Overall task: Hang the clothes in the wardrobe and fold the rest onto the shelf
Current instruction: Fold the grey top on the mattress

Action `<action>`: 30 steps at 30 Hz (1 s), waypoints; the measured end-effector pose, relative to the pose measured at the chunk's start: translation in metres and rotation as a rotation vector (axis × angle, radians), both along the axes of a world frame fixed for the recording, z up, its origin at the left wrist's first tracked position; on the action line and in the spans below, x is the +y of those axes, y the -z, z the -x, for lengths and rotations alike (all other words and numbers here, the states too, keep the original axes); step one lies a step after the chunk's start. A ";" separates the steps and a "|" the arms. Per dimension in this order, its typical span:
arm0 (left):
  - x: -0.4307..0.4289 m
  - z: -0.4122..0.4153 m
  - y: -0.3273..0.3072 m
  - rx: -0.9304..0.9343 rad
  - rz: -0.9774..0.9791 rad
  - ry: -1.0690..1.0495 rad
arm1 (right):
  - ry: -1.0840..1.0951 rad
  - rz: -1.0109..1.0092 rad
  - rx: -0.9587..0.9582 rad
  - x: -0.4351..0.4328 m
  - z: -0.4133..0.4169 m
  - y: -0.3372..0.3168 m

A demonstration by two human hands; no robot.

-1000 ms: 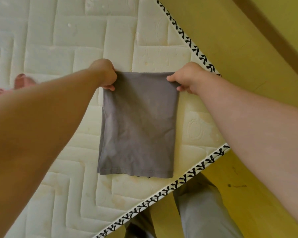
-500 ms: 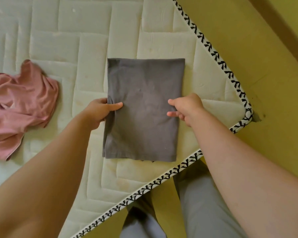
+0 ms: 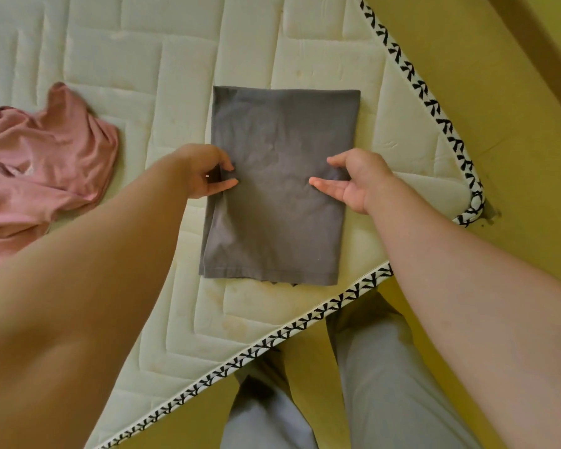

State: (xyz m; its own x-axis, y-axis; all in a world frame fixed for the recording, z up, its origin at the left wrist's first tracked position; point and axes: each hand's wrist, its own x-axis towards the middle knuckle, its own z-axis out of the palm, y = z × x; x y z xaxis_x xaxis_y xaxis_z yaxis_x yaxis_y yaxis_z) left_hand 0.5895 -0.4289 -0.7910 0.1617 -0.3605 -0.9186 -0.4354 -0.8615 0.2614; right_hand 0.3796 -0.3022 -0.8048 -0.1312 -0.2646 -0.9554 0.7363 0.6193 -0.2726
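Note:
A grey garment (image 3: 282, 202), folded into a tall rectangle, lies flat on the white quilted mattress (image 3: 175, 76) close to its near corner. My left hand (image 3: 204, 173) pinches the garment's left edge at about mid-height, thumb and fingertips closed on the cloth. At the same height my right hand (image 3: 353, 179) holds the right edge, a small fold of cloth caught between the thumb on top and the fingers reaching inward. A crumpled pink garment (image 3: 42, 163) lies on the mattress to the left, apart from both hands.
The mattress edge with black-and-white patterned trim (image 3: 305, 325) runs diagonally in front of me and turns at a corner (image 3: 473, 205) on the right. Yellow floor (image 3: 515, 124) lies beyond it. My legs in grey trousers (image 3: 370, 384) stand at the near edge.
Both hands let go of the garment's far corners and drew back along its sides to mid-height, where they now pinch the edges. The pink garment has come into view.

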 end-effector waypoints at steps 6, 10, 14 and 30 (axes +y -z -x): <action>0.007 -0.009 0.007 0.060 0.055 -0.155 | 0.212 0.066 -0.063 0.002 -0.008 0.000; 0.012 -0.011 0.004 0.071 0.118 -0.184 | 0.376 0.151 -0.136 0.006 -0.007 0.003; 0.029 -0.018 0.002 0.148 0.209 -0.272 | 0.441 0.231 -0.168 0.026 -0.008 -0.004; 0.081 -0.080 -0.026 0.321 -0.143 -0.380 | -0.401 0.191 0.533 0.103 -0.050 -0.010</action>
